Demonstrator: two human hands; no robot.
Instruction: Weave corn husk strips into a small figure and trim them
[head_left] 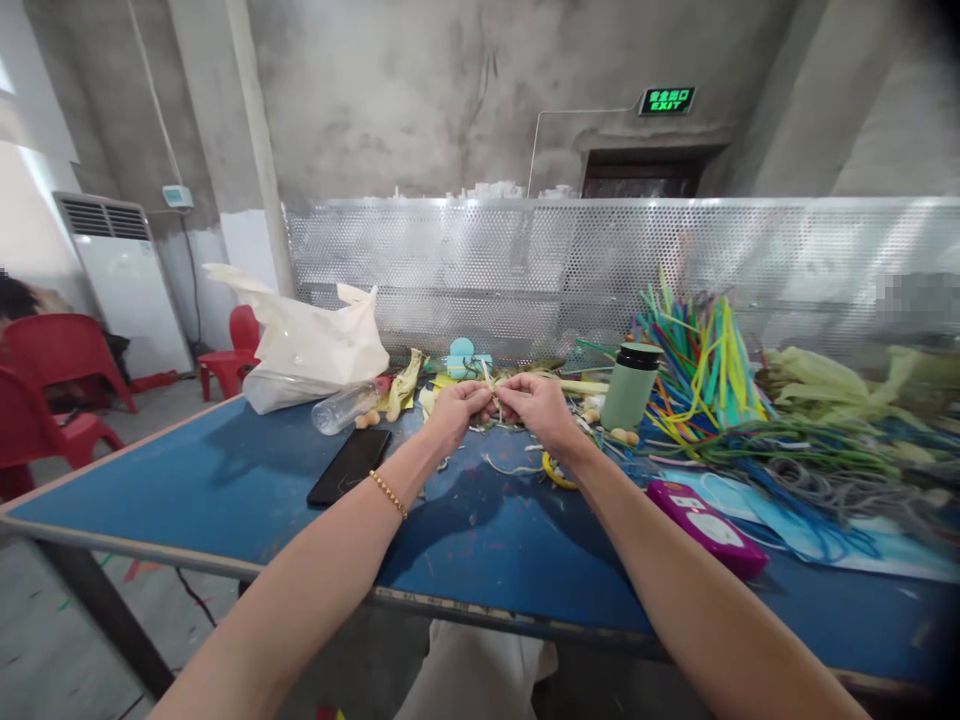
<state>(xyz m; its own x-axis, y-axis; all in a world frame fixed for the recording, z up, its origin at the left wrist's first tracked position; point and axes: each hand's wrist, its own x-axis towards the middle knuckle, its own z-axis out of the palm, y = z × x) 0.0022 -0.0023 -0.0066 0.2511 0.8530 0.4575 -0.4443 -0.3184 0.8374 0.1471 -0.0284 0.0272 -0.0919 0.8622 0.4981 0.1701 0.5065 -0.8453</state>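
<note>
Above the middle of the blue table, my left hand (459, 412) and my right hand (536, 405) meet almost fingertip to fingertip. Both are closed in a pinch on a thin pale strip (487, 375), whose upper end sticks up between them. It looks like a piece of dried plant leaf or stalk, but its exact kind is too small to tell. Behind and under my fingers lie scraps of green and pale plant stuff. A yellow ring (556, 472) rests on the table beside my right wrist. A black phone (349, 467) lies left of my left hand.
At the left stand a white plastic bag (319, 345) and a lying clear bottle (341, 408). A green jar (631, 388) with black lid, a bundle of coloured strips (709, 365), a purple device (705, 527) and tangled cords (840, 490) occupy the right. Perforated metal panels (480, 270) border the back.
</note>
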